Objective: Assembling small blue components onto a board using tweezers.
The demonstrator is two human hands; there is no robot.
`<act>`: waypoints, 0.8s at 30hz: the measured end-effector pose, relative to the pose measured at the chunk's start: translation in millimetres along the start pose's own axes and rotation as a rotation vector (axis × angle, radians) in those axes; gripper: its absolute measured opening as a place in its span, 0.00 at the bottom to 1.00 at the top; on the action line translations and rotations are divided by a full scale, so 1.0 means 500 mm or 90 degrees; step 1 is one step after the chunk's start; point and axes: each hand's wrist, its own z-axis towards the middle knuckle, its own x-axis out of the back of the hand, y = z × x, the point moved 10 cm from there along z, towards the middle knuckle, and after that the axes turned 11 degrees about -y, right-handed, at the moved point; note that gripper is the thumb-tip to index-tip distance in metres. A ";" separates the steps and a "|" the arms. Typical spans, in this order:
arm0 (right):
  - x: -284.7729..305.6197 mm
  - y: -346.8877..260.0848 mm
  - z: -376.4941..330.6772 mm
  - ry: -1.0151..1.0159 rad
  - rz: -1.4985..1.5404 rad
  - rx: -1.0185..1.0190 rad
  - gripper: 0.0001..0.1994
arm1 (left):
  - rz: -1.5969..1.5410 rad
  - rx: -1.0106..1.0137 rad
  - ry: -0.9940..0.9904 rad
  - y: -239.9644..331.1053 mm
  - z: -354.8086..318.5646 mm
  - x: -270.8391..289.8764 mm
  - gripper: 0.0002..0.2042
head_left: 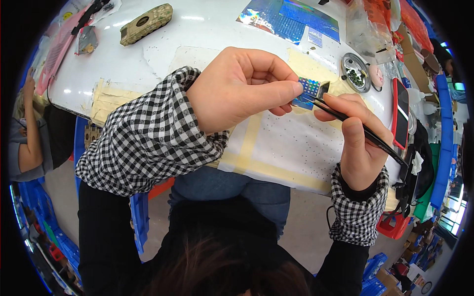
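Between the thumb and fingers of my left hand [239, 86] is pinched a small shiny blue sheet [309, 87] with rows of tiny dots. My right hand [358, 135] grips black tweezers [377, 139], whose fine tips reach the sheet beside my left thumb. Whether the tips hold a dot is too small to tell. A small dark piece [323, 89] shows at the sheet's right edge, partly behind my right fingers. Below both hands lies white paper [291, 143], taped down and sprinkled with many tiny specks.
A round metal dish [355, 60] holds dark green bits. Right of it lies a red-edged phone [400, 113]. Larger holographic sheets [291, 19] and a camouflage case [146, 24] lie at the back. A pink rack [58, 54] stands at far left, near another person's arm [32, 123].
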 end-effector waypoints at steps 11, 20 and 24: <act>0.002 0.000 0.002 0.002 0.053 0.019 0.12 | 0.007 0.002 -0.002 0.000 -0.001 -0.001 0.09; 0.006 0.002 0.001 0.015 0.049 0.013 0.12 | 0.006 0.000 -0.005 0.001 0.000 0.001 0.09; 0.006 0.001 -0.001 0.018 0.039 0.012 0.12 | -0.003 0.002 0.000 -0.002 0.000 0.001 0.09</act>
